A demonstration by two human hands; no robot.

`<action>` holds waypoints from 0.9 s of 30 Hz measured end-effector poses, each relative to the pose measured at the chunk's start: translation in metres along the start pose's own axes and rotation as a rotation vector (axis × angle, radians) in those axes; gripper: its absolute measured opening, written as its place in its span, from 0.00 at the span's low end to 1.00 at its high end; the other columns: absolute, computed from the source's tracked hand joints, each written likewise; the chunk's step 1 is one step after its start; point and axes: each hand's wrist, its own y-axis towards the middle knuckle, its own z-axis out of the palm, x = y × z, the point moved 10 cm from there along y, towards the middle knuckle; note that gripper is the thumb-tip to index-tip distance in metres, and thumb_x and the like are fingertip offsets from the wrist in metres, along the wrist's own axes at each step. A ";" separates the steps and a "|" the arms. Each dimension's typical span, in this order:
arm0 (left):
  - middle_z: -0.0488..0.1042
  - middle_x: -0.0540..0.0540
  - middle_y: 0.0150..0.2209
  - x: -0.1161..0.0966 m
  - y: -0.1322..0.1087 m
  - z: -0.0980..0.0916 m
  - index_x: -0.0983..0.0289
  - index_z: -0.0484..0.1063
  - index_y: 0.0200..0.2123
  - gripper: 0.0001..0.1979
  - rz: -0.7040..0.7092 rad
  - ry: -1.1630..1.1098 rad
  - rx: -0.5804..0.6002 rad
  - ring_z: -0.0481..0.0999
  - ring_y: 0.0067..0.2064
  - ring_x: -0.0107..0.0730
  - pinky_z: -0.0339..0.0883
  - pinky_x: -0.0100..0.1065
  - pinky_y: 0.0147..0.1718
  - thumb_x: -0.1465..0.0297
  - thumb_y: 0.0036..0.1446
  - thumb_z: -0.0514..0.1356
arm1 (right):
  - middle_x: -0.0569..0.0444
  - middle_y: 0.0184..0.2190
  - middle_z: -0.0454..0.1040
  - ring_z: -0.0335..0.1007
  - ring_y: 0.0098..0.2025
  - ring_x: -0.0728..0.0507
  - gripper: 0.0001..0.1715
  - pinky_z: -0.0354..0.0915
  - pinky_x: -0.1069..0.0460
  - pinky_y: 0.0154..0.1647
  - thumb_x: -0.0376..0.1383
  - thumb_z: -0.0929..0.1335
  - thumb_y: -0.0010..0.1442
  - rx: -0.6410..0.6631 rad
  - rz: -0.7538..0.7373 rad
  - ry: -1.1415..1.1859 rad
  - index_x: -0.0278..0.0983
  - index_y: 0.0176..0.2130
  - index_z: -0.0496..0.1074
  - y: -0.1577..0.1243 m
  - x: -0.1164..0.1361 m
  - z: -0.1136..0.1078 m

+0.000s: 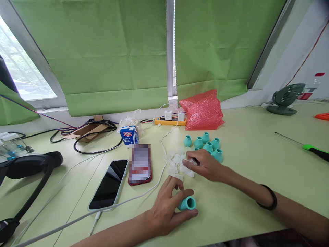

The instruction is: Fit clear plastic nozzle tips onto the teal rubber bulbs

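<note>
My left hand (171, 207) grips a small teal vase-shaped piece (189, 203) lying on its side just above the table, its round opening turned toward me. Several similar teal pieces (217, 155) stand grouped beyond my right hand (205, 165). That hand is closed in a pinch at the edge of a pile of small translucent white pieces (174, 161). What lies between its fingertips is mostly hidden; I cannot make it out.
Two phones, one dark-screened (109, 185) and one lit (140, 164), lie to the left, crossed nearby by a white cable (133, 198). Behind are a milk carton (130, 136), an orange power strip (164, 121) and red bubble wrap (204, 111). A screwdriver (308, 147) and fan (285, 97) are right.
</note>
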 end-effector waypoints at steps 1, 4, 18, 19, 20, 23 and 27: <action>0.61 0.60 0.34 0.003 0.000 -0.001 0.65 0.68 0.43 0.16 -0.013 0.008 -0.022 0.62 0.37 0.38 0.60 0.36 0.35 0.65 0.51 0.56 | 0.59 0.16 0.57 0.51 0.19 0.51 0.16 0.47 0.55 0.21 0.44 0.61 0.54 0.008 -0.031 -0.159 0.36 0.22 0.57 0.006 0.002 -0.006; 0.60 0.57 0.34 0.013 0.004 -0.009 0.63 0.67 0.43 0.15 -0.071 -0.041 -0.094 0.63 0.35 0.33 0.61 0.33 0.34 0.66 0.51 0.57 | 0.55 0.23 0.68 0.61 0.24 0.48 0.09 0.49 0.55 0.23 0.39 0.63 0.53 0.125 -0.089 -0.460 0.35 0.31 0.63 0.022 -0.001 -0.003; 0.70 0.57 0.40 0.118 0.102 -0.053 0.65 0.65 0.41 0.11 -0.387 0.112 -0.510 0.69 0.42 0.33 0.62 0.34 0.42 0.73 0.52 0.53 | 0.46 0.27 0.71 0.66 0.34 0.40 0.13 0.58 0.48 0.35 0.35 0.60 0.56 0.268 -0.212 -0.782 0.31 0.28 0.70 0.013 -0.018 0.035; 0.71 0.57 0.38 0.128 0.110 -0.046 0.66 0.67 0.40 0.11 -0.399 0.128 -0.476 0.70 0.41 0.35 0.63 0.35 0.41 0.73 0.50 0.55 | 0.46 0.28 0.71 0.65 0.35 0.41 0.13 0.58 0.47 0.36 0.35 0.60 0.57 0.232 -0.231 -0.769 0.31 0.30 0.70 0.011 -0.016 0.034; 0.72 0.57 0.36 0.136 0.117 -0.040 0.66 0.68 0.38 0.11 -0.414 0.141 -0.438 0.71 0.39 0.36 0.63 0.36 0.40 0.74 0.48 0.57 | 0.45 0.29 0.71 0.65 0.35 0.40 0.13 0.59 0.47 0.37 0.35 0.60 0.57 0.194 -0.251 -0.755 0.31 0.31 0.70 0.009 -0.013 0.033; 0.74 0.56 0.33 0.150 0.128 -0.026 0.65 0.68 0.40 0.15 -0.445 0.169 -0.355 0.73 0.37 0.38 0.64 0.38 0.39 0.74 0.45 0.59 | 0.44 0.34 0.71 0.65 0.38 0.40 0.12 0.61 0.47 0.38 0.34 0.60 0.56 0.082 -0.337 -0.709 0.31 0.34 0.70 -0.001 -0.002 0.027; 0.70 0.60 0.44 0.140 0.120 -0.026 0.67 0.63 0.47 0.18 -0.436 0.194 -0.327 0.68 0.46 0.37 0.61 0.36 0.45 0.69 0.53 0.53 | 0.44 0.37 0.70 0.64 0.41 0.40 0.12 0.62 0.46 0.42 0.33 0.60 0.56 -0.071 -0.440 -0.663 0.30 0.36 0.69 -0.014 0.008 0.010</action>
